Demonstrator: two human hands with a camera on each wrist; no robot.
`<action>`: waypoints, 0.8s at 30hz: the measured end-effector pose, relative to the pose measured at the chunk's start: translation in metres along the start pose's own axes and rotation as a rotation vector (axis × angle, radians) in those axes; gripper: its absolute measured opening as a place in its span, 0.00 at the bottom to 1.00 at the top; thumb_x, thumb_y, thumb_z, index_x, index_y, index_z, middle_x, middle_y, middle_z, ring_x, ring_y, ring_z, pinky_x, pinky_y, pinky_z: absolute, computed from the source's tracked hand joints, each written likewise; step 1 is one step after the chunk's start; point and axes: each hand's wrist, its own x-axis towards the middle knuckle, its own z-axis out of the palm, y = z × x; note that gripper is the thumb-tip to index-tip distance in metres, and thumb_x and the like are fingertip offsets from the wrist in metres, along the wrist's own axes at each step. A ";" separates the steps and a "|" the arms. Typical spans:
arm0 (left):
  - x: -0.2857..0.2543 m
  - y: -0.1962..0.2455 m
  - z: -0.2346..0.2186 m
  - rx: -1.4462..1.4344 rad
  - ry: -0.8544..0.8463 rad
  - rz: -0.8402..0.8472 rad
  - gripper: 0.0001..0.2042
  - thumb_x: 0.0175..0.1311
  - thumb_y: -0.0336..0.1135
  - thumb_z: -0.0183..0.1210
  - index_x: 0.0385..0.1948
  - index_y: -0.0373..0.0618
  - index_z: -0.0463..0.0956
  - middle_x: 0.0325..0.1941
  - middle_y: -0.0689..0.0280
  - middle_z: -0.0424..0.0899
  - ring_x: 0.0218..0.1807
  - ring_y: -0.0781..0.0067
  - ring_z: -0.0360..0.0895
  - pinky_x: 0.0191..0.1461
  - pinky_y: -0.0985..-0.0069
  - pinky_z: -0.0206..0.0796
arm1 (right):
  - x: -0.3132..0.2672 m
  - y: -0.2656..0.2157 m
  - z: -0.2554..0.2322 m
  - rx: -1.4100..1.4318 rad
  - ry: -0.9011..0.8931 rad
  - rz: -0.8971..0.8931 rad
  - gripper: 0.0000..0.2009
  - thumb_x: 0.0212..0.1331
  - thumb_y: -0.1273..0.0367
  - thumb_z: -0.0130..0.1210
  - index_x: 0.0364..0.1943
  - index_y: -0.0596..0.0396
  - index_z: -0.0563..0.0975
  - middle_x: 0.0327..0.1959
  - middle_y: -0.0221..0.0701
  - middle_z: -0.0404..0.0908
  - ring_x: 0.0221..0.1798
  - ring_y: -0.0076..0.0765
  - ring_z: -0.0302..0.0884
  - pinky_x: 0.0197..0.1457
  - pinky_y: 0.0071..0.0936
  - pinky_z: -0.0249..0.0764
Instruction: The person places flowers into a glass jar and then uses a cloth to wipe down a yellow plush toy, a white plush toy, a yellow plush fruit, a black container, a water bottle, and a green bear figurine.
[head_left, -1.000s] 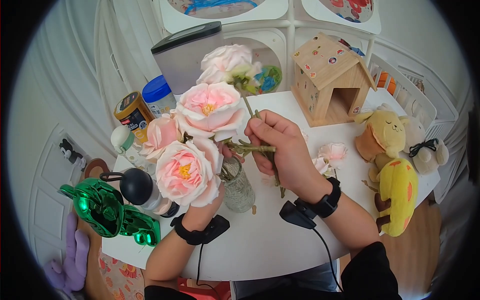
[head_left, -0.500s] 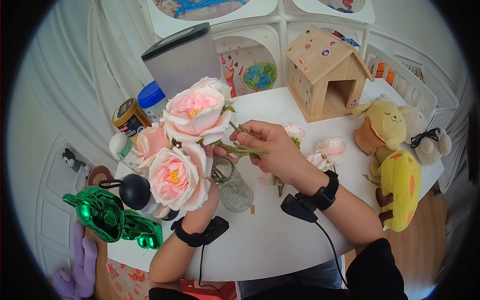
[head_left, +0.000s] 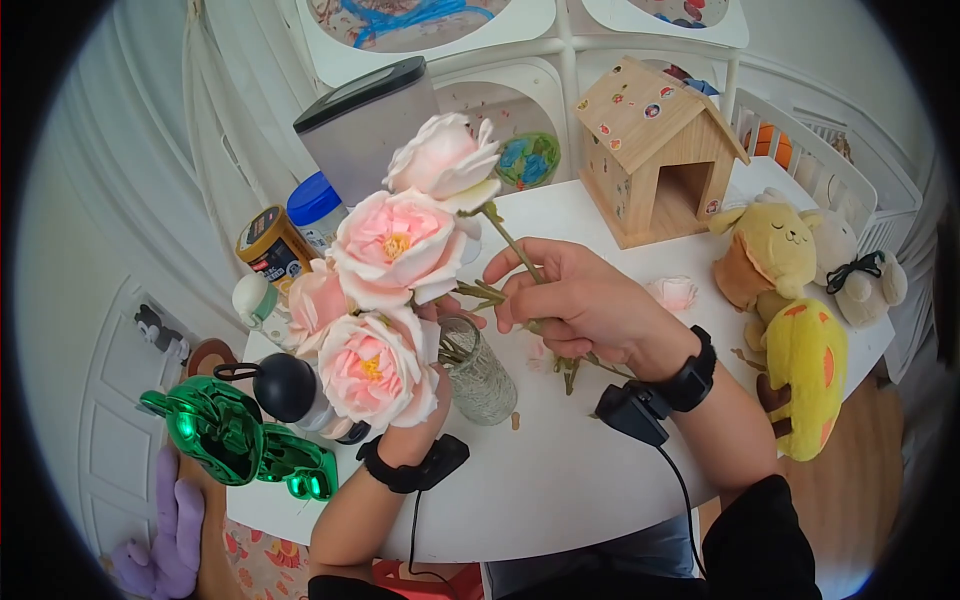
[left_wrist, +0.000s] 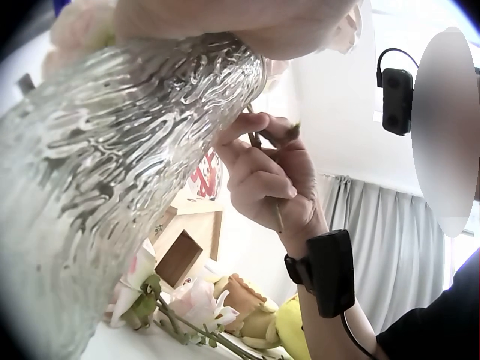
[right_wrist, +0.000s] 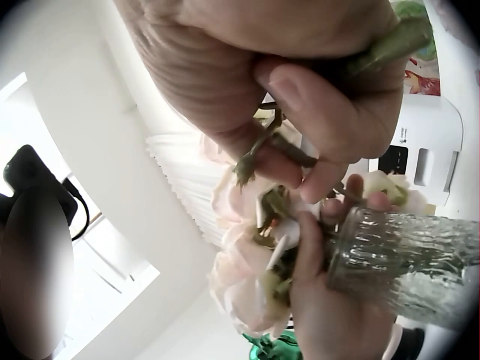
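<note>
My right hand (head_left: pixel 590 305) pinches the green stem of a pale pink rose (head_left: pixel 445 160), whose bloom leans to the upper left. Cut stem ends from a bunch of pink roses (head_left: pixel 400 245) reach across to those same fingers. Behind the blooms my left hand (right_wrist: pixel 337 304) is partly hidden in the head view. The right wrist view shows its thumb and fingers holding the bunch at the mouth of a ribbed glass vase (head_left: pixel 485 385). More stems stand inside the vase, which leans slightly on the white table (head_left: pixel 560 480).
Loose roses (head_left: pixel 672 292) lie right of the vase. A wooden house (head_left: pixel 650 150) stands at the back, with plush toys (head_left: pixel 805 375) to its right. Along the left are a shiny green figure (head_left: pixel 215 430), a black-topped bottle (head_left: pixel 285 388), jars (head_left: pixel 275 245) and a grey container (head_left: pixel 370 130).
The right hand has moved a little to the right, and its rose's long stem now shows through the fingers. That bloom, lower behind the bunch half a second ago, now stands above it.
</note>
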 end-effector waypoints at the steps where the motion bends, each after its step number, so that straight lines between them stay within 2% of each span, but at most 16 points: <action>1: -0.003 -0.003 -0.004 -0.012 -0.008 -0.011 0.13 0.74 0.34 0.51 0.56 0.41 0.67 0.46 0.62 0.75 0.48 0.66 0.82 0.50 0.70 0.73 | 0.005 0.005 -0.003 -0.051 0.063 -0.027 0.13 0.59 0.73 0.58 0.48 0.56 0.74 0.30 0.29 0.81 0.13 0.10 0.54 0.13 0.15 0.46; 2: -0.004 -0.008 -0.007 -0.023 -0.017 -0.023 0.13 0.70 0.29 0.52 0.54 0.41 0.68 0.46 0.61 0.75 0.48 0.66 0.82 0.50 0.70 0.72 | 0.008 0.008 -0.005 -0.101 0.128 -0.054 0.12 0.58 0.74 0.57 0.47 0.56 0.75 0.29 0.29 0.80 0.13 0.10 0.55 0.13 0.16 0.46; 3: -0.002 -0.017 -0.010 0.090 0.035 -0.112 0.15 0.62 0.22 0.52 0.50 0.40 0.69 0.47 0.60 0.75 0.45 0.63 0.81 0.49 0.69 0.72 | 0.009 0.009 -0.007 -0.093 0.131 -0.058 0.12 0.58 0.74 0.57 0.47 0.56 0.75 0.29 0.29 0.80 0.13 0.10 0.55 0.13 0.16 0.46; 4: -0.002 -0.022 -0.012 0.095 0.027 -0.113 0.15 0.62 0.22 0.52 0.50 0.40 0.69 0.47 0.60 0.75 0.45 0.63 0.81 0.49 0.69 0.72 | 0.010 0.008 -0.009 -0.184 0.215 -0.081 0.10 0.59 0.72 0.58 0.43 0.57 0.76 0.29 0.27 0.80 0.15 0.11 0.57 0.15 0.17 0.49; 6: -0.004 -0.030 -0.016 0.239 0.011 0.002 0.12 0.67 0.35 0.48 0.48 0.40 0.68 0.46 0.59 0.75 0.44 0.63 0.82 0.47 0.69 0.73 | 0.017 0.013 -0.017 -0.268 0.299 -0.107 0.07 0.59 0.71 0.59 0.40 0.57 0.77 0.28 0.26 0.79 0.17 0.12 0.59 0.17 0.19 0.52; 8: -0.008 -0.035 -0.020 0.381 -0.004 0.117 0.17 0.72 0.47 0.44 0.45 0.40 0.68 0.46 0.59 0.75 0.42 0.62 0.84 0.45 0.69 0.74 | 0.024 0.020 -0.028 -0.442 0.475 -0.380 0.11 0.56 0.65 0.62 0.31 0.60 0.77 0.24 0.30 0.79 0.22 0.19 0.69 0.25 0.23 0.65; 10: -0.007 -0.032 -0.019 0.519 -0.019 0.235 0.26 0.77 0.59 0.39 0.42 0.40 0.67 0.45 0.59 0.75 0.40 0.62 0.85 0.43 0.69 0.75 | 0.025 0.020 -0.034 -0.483 0.525 -0.408 0.13 0.58 0.63 0.62 0.30 0.61 0.77 0.23 0.29 0.78 0.24 0.20 0.71 0.28 0.23 0.67; 11: -0.005 -0.026 -0.015 0.522 -0.024 0.233 0.26 0.77 0.59 0.39 0.42 0.40 0.67 0.45 0.59 0.75 0.40 0.62 0.85 0.43 0.69 0.75 | 0.025 0.018 -0.034 -0.530 0.574 -0.432 0.15 0.59 0.61 0.61 0.29 0.61 0.77 0.22 0.29 0.77 0.26 0.21 0.72 0.31 0.23 0.68; 13: 0.003 -0.012 -0.002 -0.099 -0.011 -0.188 0.24 0.78 0.59 0.39 0.33 0.45 0.64 0.41 0.56 0.79 0.41 0.62 0.83 0.47 0.69 0.75 | 0.016 0.009 -0.028 -0.489 0.614 -0.438 0.16 0.62 0.59 0.60 0.28 0.60 0.77 0.21 0.28 0.76 0.25 0.20 0.71 0.31 0.23 0.68; 15: 0.007 -0.010 -0.002 -0.127 -0.033 -0.216 0.23 0.77 0.58 0.41 0.32 0.46 0.62 0.39 0.52 0.80 0.42 0.60 0.83 0.48 0.68 0.76 | 0.009 0.001 -0.025 -0.449 0.653 -0.443 0.17 0.64 0.58 0.58 0.28 0.60 0.77 0.21 0.28 0.75 0.25 0.19 0.70 0.30 0.23 0.67; 17: 0.007 -0.012 -0.003 -0.155 -0.054 -0.244 0.22 0.77 0.56 0.43 0.30 0.47 0.61 0.37 0.49 0.81 0.42 0.58 0.83 0.48 0.66 0.77 | 0.005 -0.004 -0.026 -0.111 0.537 -0.541 0.17 0.68 0.58 0.55 0.29 0.58 0.78 0.21 0.24 0.73 0.22 0.16 0.65 0.28 0.20 0.63; 18: 0.007 -0.015 -0.004 -0.160 -0.060 -0.240 0.22 0.76 0.57 0.42 0.31 0.46 0.62 0.37 0.49 0.81 0.42 0.59 0.83 0.48 0.67 0.77 | 0.001 -0.006 -0.023 -0.107 0.538 -0.539 0.17 0.68 0.58 0.55 0.29 0.58 0.78 0.21 0.24 0.73 0.22 0.16 0.65 0.28 0.20 0.63; 20: 0.006 -0.016 -0.004 -0.163 -0.067 -0.239 0.23 0.76 0.58 0.42 0.32 0.46 0.63 0.38 0.49 0.82 0.42 0.59 0.83 0.48 0.67 0.77 | -0.006 -0.010 -0.012 0.118 0.419 -0.585 0.18 0.72 0.54 0.50 0.35 0.56 0.76 0.23 0.23 0.71 0.21 0.18 0.64 0.27 0.20 0.64; 21: 0.005 -0.014 -0.003 -0.127 -0.070 -0.241 0.24 0.76 0.60 0.41 0.32 0.46 0.64 0.38 0.49 0.82 0.41 0.60 0.83 0.47 0.68 0.77 | -0.003 -0.009 -0.010 0.122 0.422 -0.584 0.18 0.72 0.54 0.50 0.35 0.56 0.76 0.23 0.23 0.71 0.21 0.18 0.64 0.27 0.20 0.64; 23: 0.004 -0.010 0.000 -0.089 -0.075 -0.244 0.25 0.76 0.61 0.41 0.33 0.45 0.65 0.38 0.50 0.82 0.41 0.60 0.83 0.47 0.68 0.77 | 0.005 -0.007 -0.006 0.034 0.458 -0.778 0.19 0.71 0.54 0.52 0.32 0.56 0.80 0.23 0.19 0.72 0.21 0.13 0.62 0.25 0.15 0.59; 24: 0.004 -0.008 0.003 -0.074 -0.046 -0.256 0.26 0.75 0.62 0.41 0.36 0.44 0.66 0.37 0.50 0.82 0.41 0.61 0.84 0.46 0.69 0.78 | 0.002 -0.007 -0.004 0.036 0.459 -0.778 0.19 0.71 0.54 0.52 0.32 0.56 0.80 0.23 0.19 0.72 0.21 0.13 0.62 0.25 0.15 0.59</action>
